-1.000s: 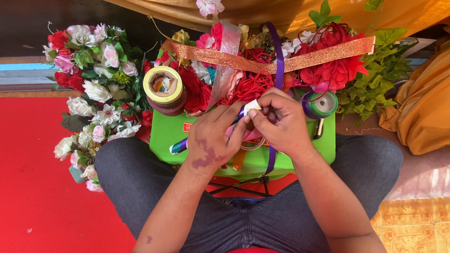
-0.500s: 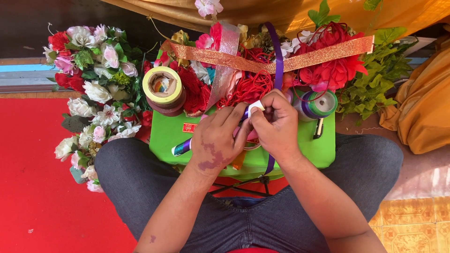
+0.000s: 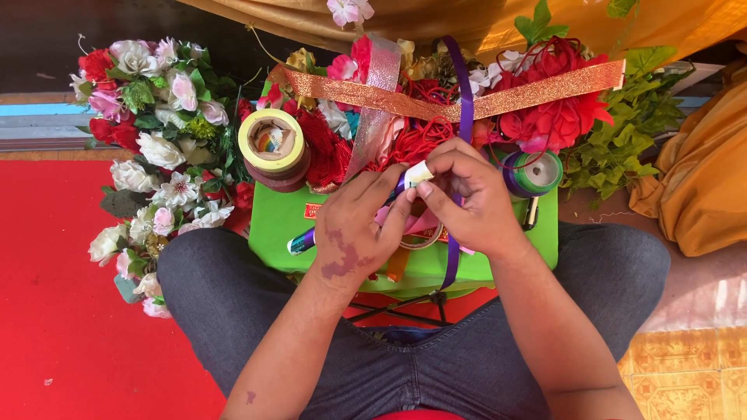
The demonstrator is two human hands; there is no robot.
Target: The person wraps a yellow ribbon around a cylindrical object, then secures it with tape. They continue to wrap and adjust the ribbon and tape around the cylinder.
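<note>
At frame centre, over the green box (image 3: 498,253), I log: left hand (image 3: 354,233) and right hand (image 3: 467,198), fingertips narrowly pinching one small white piece (image 3: 418,173); purple ribbon (image 3: 465,101) above; yellow tape roll (image 3: 271,141) upper left.

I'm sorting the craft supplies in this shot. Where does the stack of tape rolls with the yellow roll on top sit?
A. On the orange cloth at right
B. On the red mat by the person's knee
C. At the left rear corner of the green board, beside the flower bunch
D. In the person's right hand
C: the stack of tape rolls stands at the left rear corner of the green board, right beside the flower bunch.
</note>
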